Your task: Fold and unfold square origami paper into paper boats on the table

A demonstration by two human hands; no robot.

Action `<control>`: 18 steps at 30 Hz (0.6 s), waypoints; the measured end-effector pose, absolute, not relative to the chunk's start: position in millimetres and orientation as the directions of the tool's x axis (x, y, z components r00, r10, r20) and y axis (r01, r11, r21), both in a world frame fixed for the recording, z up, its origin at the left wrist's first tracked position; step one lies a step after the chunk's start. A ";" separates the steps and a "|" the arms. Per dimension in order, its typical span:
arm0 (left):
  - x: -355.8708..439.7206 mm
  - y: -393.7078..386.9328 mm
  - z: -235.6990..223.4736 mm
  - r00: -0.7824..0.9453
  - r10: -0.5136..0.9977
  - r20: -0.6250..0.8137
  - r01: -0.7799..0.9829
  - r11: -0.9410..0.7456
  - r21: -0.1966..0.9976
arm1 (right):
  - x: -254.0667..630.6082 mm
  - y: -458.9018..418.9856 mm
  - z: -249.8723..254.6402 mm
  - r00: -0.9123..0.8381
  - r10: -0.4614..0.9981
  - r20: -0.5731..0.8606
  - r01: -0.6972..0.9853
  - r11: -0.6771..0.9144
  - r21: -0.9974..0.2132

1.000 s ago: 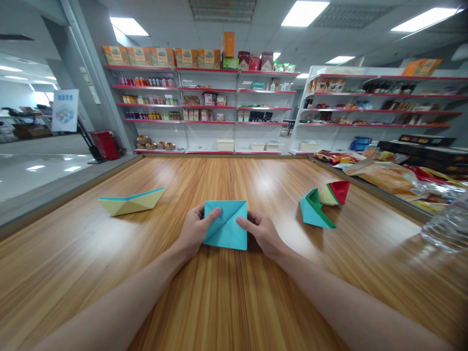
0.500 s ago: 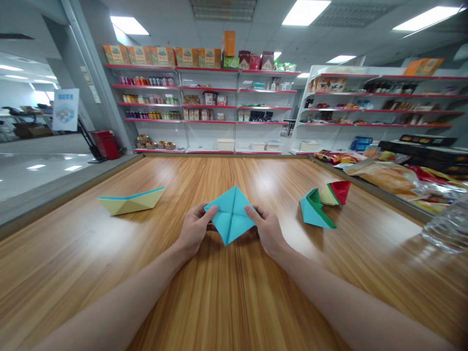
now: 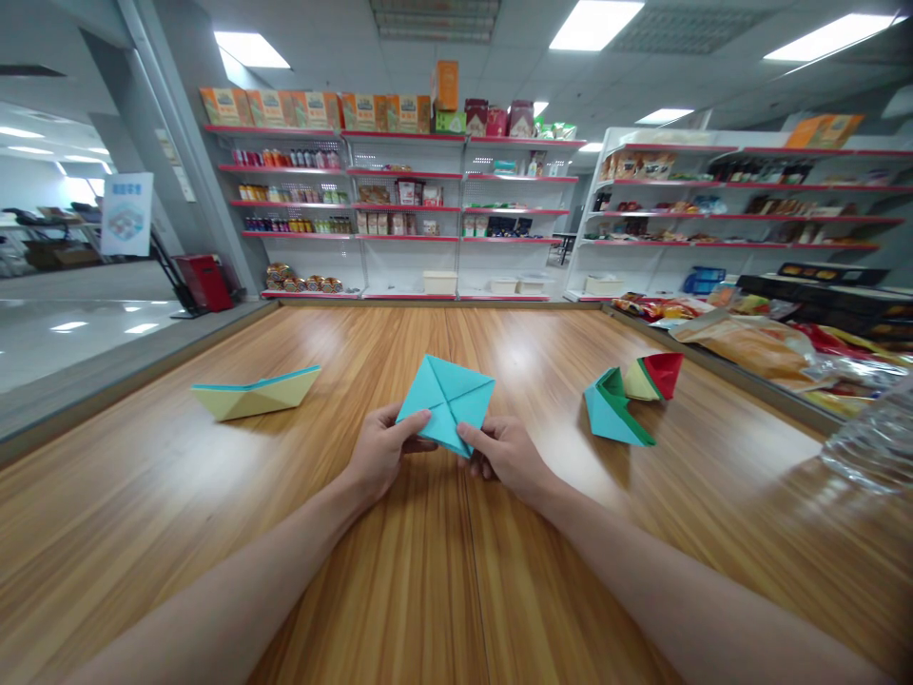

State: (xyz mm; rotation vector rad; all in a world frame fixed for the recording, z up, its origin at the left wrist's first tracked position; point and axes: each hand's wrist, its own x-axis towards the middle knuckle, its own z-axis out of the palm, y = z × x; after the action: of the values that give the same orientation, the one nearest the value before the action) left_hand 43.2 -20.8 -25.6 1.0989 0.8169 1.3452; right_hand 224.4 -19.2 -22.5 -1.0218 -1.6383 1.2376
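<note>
Blue paper, folded into a creased square, sits over the wooden table, roughly midway between its side edges. The left hand pinches its near left side under the thumb; the right hand grips the near corner. Wood runs on both sides and onward to the far edge. A yellow paper boat lies toward the left edge, a multicoloured paper fold toward the right. Snack packets line the right edge; store shelves stand beyond the far edge.
</note>
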 end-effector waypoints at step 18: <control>46.1 -27.7 -17.5 0.246 0.957 0.153 -0.166 -0.113 0.980 | 223.6 -23.7 -15.0 -0.479 0.848 0.226 0.007 0.261 -0.965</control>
State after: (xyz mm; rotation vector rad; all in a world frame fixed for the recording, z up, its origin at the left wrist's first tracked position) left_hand 46.1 -27.7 -17.5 1.3049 0.8404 1.1766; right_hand 223.6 -23.7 -15.0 -0.7895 -1.7268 1.3166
